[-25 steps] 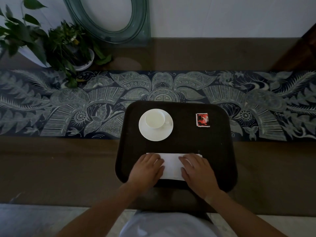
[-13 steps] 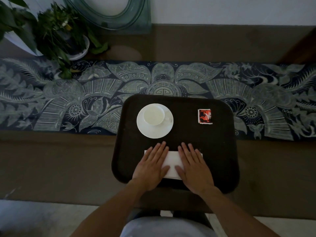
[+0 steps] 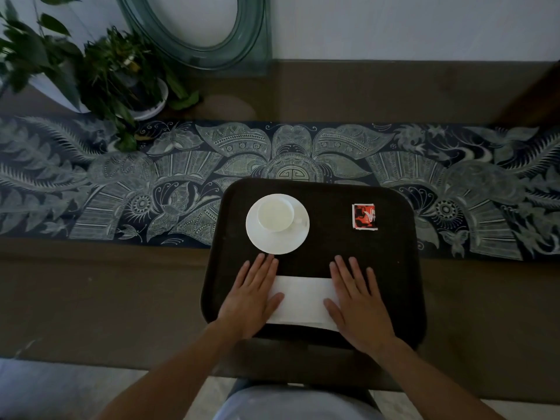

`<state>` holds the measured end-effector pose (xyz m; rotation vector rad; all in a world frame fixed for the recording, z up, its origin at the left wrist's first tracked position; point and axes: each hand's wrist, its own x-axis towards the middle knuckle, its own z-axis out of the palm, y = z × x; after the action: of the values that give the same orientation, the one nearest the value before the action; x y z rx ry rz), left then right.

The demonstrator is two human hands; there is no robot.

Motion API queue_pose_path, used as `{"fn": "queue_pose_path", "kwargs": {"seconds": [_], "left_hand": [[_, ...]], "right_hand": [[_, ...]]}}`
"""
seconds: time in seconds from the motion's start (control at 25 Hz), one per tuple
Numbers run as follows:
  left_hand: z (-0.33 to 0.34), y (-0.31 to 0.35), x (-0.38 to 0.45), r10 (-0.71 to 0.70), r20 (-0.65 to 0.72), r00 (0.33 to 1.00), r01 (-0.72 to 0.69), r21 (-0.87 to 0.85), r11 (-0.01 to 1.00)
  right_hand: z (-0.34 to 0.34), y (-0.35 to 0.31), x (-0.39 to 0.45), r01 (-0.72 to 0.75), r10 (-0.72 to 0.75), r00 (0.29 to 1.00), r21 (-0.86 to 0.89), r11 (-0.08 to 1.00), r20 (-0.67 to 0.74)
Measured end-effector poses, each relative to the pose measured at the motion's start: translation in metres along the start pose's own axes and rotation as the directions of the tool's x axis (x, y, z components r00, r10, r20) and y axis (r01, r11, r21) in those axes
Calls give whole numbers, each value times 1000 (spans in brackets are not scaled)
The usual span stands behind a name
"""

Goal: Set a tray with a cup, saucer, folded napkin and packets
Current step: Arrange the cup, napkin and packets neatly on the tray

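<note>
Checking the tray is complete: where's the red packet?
The red packet lies flat at the tray's far right corner, right of the cup.

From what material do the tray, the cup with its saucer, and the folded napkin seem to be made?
Tray: probably plastic, dark brown and matte, with a moulded raised rim and rounded corners. Cup and saucer: likely glazed ceramic, plain white and smooth, with a faint sheen. Folded napkin: seems to be paper, thin, white and matte, with sharp edges, though fine cloth cannot be excluded.

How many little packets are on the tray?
1. The red packet lies flat near the tray's far right corner, apart from the saucer. Others could hide beneath it.
</note>
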<state>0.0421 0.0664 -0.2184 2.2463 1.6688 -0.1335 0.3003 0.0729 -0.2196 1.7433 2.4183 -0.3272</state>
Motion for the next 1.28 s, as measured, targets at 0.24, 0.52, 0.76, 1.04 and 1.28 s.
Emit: {"fn": "queue_pose_path", "kwargs": {"seconds": [0.24,0.52,0.76,1.04,1.28], "left_hand": [[20,61,12,19,-15,1000,-20,-66,998],[25,12,1,21,-26,999,-19,73,997],[21,-18,-11,-12,0,1000,12,85,996],[-5,-23,-5,-401,-204,893,295,-406,865],[-14,-18,4,-469,-55,881,407,-417,813]], "right_hand": [[18,-43,11,60,-62,997,37,998,47],[21,-10,-3,-42,41,998,10,999,41],[12,7,-10,-76,70,992,61,995,103],[-19,40,-8,-201,212,977,333,921,5],[-15,35,-6,-288,308,951,432,855,23]]}}
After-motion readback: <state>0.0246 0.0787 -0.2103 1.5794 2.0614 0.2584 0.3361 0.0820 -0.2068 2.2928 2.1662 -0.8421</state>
